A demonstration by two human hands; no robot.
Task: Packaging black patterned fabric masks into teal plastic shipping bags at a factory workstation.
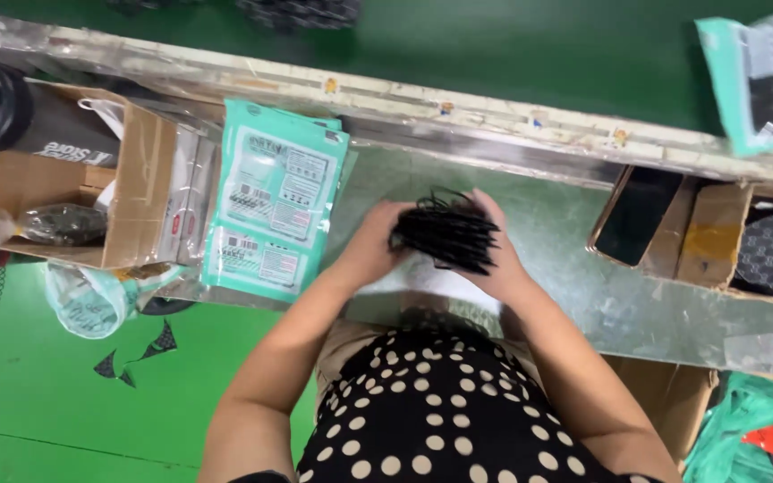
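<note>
Over at 9 o'clock sits an open cardboard box [136, 188] with a dark bottle [11, 112] cut off by the edge, then a stack of teal packets [275, 210] on the metal bench [583, 268]. Dead centre, left hand [370, 246] and right hand [498, 259] both clamp a bundle of black masks [445, 233], fingertips mostly hidden behind it. Toward 3 o'clock another box [717, 233] holds dark stuff, hard to make out.

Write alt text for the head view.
Both hands, left hand and right hand, grip a stack of black face masks above a metal worktable. Teal printed pouches lie to the left, beside an open cardboard box.
</note>
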